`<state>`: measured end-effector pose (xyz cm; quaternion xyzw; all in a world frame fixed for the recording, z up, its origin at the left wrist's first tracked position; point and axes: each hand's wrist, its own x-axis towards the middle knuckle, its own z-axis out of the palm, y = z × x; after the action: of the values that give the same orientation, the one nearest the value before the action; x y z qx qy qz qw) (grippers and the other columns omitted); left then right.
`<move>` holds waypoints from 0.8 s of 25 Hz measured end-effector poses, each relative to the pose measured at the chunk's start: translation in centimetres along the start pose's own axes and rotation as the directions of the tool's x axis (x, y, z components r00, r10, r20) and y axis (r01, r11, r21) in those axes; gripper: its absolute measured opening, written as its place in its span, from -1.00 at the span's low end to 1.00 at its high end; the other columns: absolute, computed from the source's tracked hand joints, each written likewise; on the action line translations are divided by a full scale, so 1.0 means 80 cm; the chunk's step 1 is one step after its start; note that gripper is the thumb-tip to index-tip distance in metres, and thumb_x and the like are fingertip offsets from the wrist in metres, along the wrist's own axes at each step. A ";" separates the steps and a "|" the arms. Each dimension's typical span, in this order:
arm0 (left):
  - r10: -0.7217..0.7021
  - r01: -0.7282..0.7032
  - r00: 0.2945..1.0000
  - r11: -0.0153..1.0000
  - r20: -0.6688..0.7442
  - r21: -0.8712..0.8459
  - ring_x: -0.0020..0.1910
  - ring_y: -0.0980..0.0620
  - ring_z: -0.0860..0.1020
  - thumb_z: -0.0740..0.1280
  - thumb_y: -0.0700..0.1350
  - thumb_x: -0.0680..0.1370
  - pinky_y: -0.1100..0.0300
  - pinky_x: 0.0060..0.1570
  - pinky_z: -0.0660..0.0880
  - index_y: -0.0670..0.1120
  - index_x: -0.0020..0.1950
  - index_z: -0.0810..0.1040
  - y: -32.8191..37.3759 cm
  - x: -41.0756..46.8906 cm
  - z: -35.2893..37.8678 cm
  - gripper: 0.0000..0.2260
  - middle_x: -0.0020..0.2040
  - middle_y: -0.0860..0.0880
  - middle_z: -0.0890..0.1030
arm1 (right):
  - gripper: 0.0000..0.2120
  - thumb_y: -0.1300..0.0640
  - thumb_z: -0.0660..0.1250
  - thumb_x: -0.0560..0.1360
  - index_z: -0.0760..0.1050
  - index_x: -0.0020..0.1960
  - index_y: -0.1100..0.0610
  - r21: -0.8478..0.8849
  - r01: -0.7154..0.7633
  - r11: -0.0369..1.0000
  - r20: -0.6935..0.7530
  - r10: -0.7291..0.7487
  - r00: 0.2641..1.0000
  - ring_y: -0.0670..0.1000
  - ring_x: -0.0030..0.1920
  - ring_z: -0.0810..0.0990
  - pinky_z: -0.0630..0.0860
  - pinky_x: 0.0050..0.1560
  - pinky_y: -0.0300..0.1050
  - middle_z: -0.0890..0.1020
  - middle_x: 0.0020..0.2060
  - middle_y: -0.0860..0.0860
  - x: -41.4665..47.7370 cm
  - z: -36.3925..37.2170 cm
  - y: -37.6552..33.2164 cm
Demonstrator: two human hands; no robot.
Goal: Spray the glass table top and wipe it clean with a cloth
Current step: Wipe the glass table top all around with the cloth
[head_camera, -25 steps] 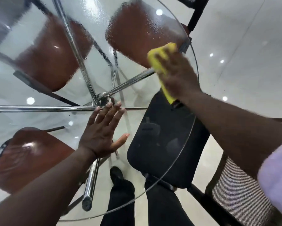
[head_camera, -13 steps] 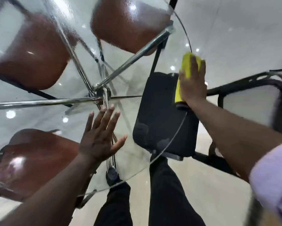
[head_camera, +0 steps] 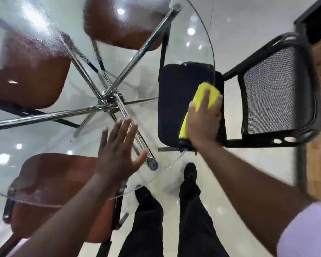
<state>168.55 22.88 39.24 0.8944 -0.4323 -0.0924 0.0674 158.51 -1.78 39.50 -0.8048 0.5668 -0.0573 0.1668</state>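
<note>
The round glass table top [head_camera: 44, 141] fills the left and middle of the head view, with spray droplets beading its far left part. My right hand [head_camera: 205, 119] presses a folded yellow cloth [head_camera: 206, 93] flat on the glass near the right rim, fingers straight on top of it. My left hand [head_camera: 117, 153] rests palm down on the glass near the front edge, fingers spread and holding nothing. No spray bottle is in view.
Chrome legs [head_camera: 107, 101] cross under the glass. Brown chairs [head_camera: 28, 71] sit beneath the far and left sides. A black mesh chair [head_camera: 274, 89] stands at the right, its seat under the rim. My legs and shoes [head_camera: 190, 171] stand at the front edge.
My right hand has slid the yellow cloth along the right rim toward me. The view has swung right. My left hand stays flat on the glass.
</note>
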 end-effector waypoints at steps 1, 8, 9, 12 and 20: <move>-0.003 0.003 1.000 1.000 0.006 0.009 0.69 -0.11 0.14 0.22 0.34 0.55 -0.23 0.63 0.11 -0.03 0.66 0.26 -0.012 -0.030 -0.004 -0.24 0.71 -0.04 0.17 | -0.35 -0.17 0.15 0.73 0.12 0.77 -0.05 -0.051 0.080 0.995 -0.022 -0.082 0.996 0.47 0.60 0.30 0.27 0.61 0.33 0.12 0.73 0.28 -0.049 0.009 0.001; 0.074 -0.072 0.997 0.995 -0.025 0.071 0.69 -0.10 0.15 0.26 0.30 0.57 -0.16 0.63 0.13 -0.06 0.67 0.25 -0.047 -0.073 0.001 -0.25 0.71 -0.06 0.15 | -0.34 -0.23 0.01 0.70 0.15 0.75 -0.06 -0.161 0.506 0.847 0.054 -0.505 0.862 0.38 0.71 0.15 0.20 0.64 0.44 0.14 0.75 0.19 0.042 0.012 0.013; 0.075 -0.072 0.997 0.995 -0.034 0.069 0.69 -0.10 0.14 0.27 0.30 0.58 -0.16 0.64 0.11 -0.06 0.67 0.24 -0.048 -0.075 0.002 -0.25 0.71 -0.06 0.15 | -0.34 -0.23 0.00 0.70 0.12 0.76 -0.08 -0.154 0.390 0.908 0.037 -0.389 0.921 0.36 0.72 0.14 0.19 0.65 0.43 0.11 0.76 0.18 0.041 0.011 0.006; 0.060 -0.057 0.997 0.997 -0.050 0.049 0.68 -0.11 0.17 0.34 0.28 0.56 -0.14 0.64 0.10 -0.06 0.66 0.28 -0.044 -0.079 0.000 -0.24 0.70 -0.07 0.19 | -0.38 -0.17 0.10 0.73 0.17 0.76 -0.04 -0.134 0.486 0.864 0.027 -0.487 0.873 0.37 0.71 0.18 0.21 0.64 0.42 0.15 0.75 0.19 -0.063 0.021 0.007; 0.142 -0.140 0.989 0.989 -0.041 0.055 0.62 -0.22 0.25 0.23 0.35 0.57 -0.21 0.62 0.11 -0.10 0.60 0.35 -0.013 0.028 -0.003 -0.27 0.67 -0.13 0.22 | -0.36 -0.29 0.00 0.71 0.03 0.75 -0.21 -0.076 0.511 0.856 0.130 -0.500 0.856 0.25 0.74 0.14 0.28 0.62 0.39 0.11 0.77 0.11 0.111 -0.023 0.064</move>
<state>170.74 21.80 38.99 0.8649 -0.4952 -0.0560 0.0601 156.50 -11.98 38.65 -0.9351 0.3280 -0.0258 0.1317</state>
